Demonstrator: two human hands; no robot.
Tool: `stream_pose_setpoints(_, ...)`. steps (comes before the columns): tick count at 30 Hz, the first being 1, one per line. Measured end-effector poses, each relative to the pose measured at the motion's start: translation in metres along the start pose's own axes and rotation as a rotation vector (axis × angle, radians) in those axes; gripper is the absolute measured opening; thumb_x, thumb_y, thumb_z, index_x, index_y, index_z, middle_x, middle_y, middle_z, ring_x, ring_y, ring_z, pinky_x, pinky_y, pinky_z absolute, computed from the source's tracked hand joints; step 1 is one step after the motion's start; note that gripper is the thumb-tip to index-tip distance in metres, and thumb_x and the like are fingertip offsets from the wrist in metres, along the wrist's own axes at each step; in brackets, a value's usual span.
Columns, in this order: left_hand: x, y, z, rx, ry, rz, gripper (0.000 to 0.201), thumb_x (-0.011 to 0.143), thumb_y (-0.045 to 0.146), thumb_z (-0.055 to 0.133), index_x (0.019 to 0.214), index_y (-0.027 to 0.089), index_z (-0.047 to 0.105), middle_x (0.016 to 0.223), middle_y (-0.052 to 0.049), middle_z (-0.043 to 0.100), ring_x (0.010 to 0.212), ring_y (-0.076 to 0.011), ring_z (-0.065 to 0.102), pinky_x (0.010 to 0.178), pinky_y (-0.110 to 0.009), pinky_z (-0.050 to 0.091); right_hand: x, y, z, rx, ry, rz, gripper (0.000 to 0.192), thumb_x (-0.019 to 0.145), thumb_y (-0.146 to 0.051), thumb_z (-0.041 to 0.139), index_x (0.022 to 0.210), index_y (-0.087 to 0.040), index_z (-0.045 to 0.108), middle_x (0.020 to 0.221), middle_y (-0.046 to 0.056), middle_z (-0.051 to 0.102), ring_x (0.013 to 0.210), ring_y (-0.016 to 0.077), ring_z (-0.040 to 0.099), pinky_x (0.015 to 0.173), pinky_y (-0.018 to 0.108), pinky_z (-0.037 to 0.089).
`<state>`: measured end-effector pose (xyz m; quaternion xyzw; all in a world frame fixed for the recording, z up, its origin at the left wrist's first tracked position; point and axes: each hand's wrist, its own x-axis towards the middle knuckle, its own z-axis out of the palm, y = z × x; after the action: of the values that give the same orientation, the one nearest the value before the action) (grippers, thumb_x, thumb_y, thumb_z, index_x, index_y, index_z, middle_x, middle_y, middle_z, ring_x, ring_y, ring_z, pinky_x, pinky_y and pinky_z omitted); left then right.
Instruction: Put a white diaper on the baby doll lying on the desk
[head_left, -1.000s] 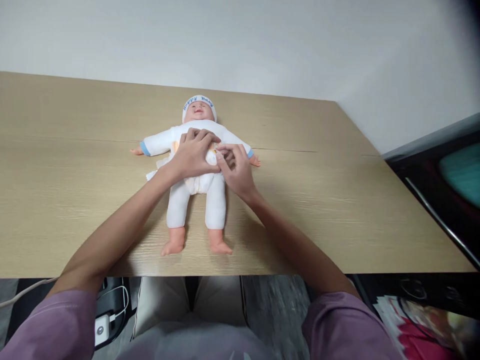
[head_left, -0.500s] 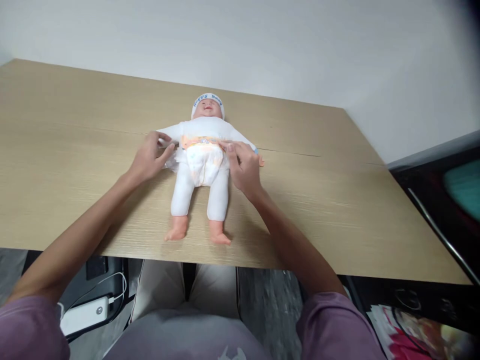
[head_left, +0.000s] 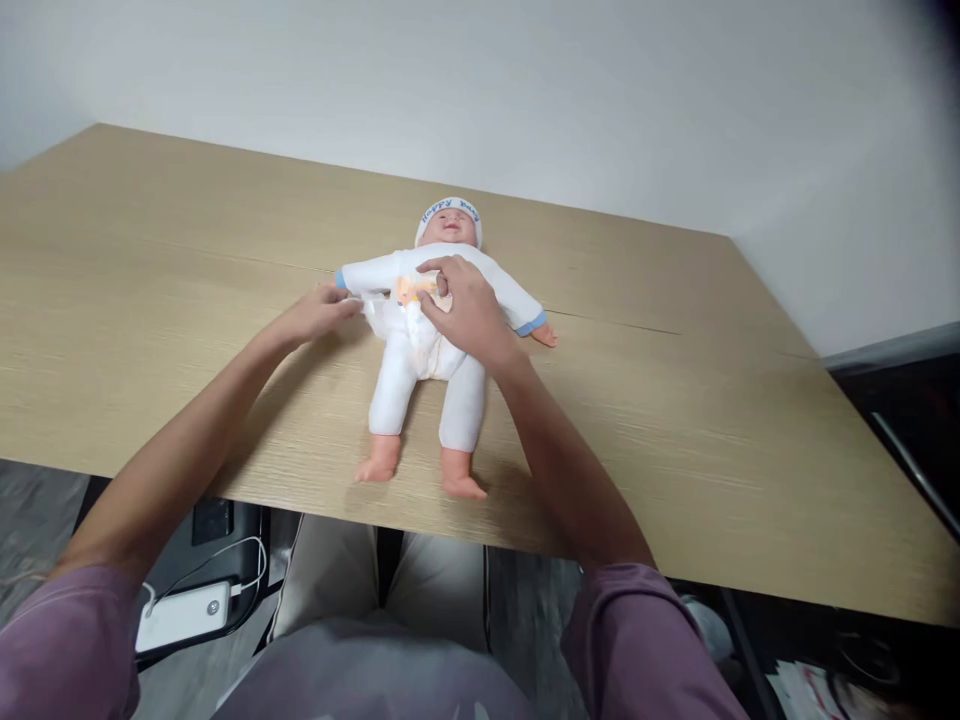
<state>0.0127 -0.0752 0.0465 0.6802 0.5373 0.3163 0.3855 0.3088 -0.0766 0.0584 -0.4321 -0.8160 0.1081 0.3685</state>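
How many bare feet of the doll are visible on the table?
2. The doll's left-side foot and right-side foot both lie near the table's front edge. The left hand and right hand are at its waist, covering no foot.

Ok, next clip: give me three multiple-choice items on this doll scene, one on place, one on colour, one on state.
1. Where does the doll lie?
A. on the wooden table
B. on the floor
C. in a lap

2. What colour is the doll's suit?
A. red
B. white
C. green

3. How is the right hand placed?
A. raised clear of the doll
B. under the table
C. resting on the doll's belly

Answers: 1 A, the doll lies face up on the tabletop. 2 B, the suit is white with blue cuffs. 3 C, the hand presses the diaper at the waist while the left hand holds its side.
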Motion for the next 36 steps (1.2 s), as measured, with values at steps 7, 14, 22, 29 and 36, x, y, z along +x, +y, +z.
stream_pose_setpoints(7,0.030,0.049,0.046,-0.202,-0.022,0.021,0.038,0.091,0.053,0.070,0.071,0.023,0.059,0.073,-0.004,0.055,0.067,-0.0186,0.049,0.068,-0.038,0.043,-0.001,0.001,-0.002,0.061,-0.022,-0.007,0.051,0.100,-0.032,0.079,0.149,-0.028,0.065,0.102,0.003,0.072,0.105,0.0303,0.067,0.111,0.051,0.054)
stream_pose_setpoints(14,0.035,0.052,0.071,-0.285,-0.040,0.083,0.074,0.103,0.093,0.041,0.084,0.024,0.061,0.086,-0.009,0.064,0.078,-0.0240,0.061,0.076,-0.042,0.054,0.003,0.000,0.009,0.062,0.029,0.090,0.044,0.106,-0.046,0.076,0.145,-0.026,0.070,0.098,0.006,0.076,0.108,0.0342,0.069,0.106,0.052,0.056)
stream_pose_setpoints(22,0.033,0.016,0.083,-0.203,0.199,0.240,0.063,0.096,0.083,0.070,0.117,0.024,0.059,0.118,-0.009,0.066,0.097,-0.0204,0.061,0.088,-0.036,0.053,0.001,-0.009,0.004,0.070,0.042,0.120,0.033,0.106,-0.026,0.064,0.138,-0.029,0.074,0.103,0.005,0.075,0.104,0.0306,0.068,0.103,0.049,0.057)
stream_pose_setpoints(29,0.044,0.008,0.082,-0.229,0.091,0.215,0.056,0.100,0.080,0.069,0.101,0.026,0.055,0.091,-0.001,0.059,0.083,-0.0193,0.054,0.078,-0.034,0.050,0.003,0.003,0.007,0.067,0.090,0.096,0.040,0.100,-0.012,0.059,0.136,-0.027,0.072,0.113,0.007,0.067,0.103,0.0266,0.067,0.100,0.045,0.061)
stream_pose_setpoints(36,-0.010,0.055,0.082,0.156,0.468,0.256,0.039,0.121,0.058,0.042,0.135,0.028,0.063,0.148,-0.013,0.066,0.112,-0.0254,0.065,0.098,-0.042,0.056,-0.021,-0.034,-0.020,0.099,0.278,0.117,0.041,0.096,-0.005,0.055,0.126,-0.027,0.073,0.127,0.010,0.066,0.099,0.0231,0.065,0.090,0.040,0.064)
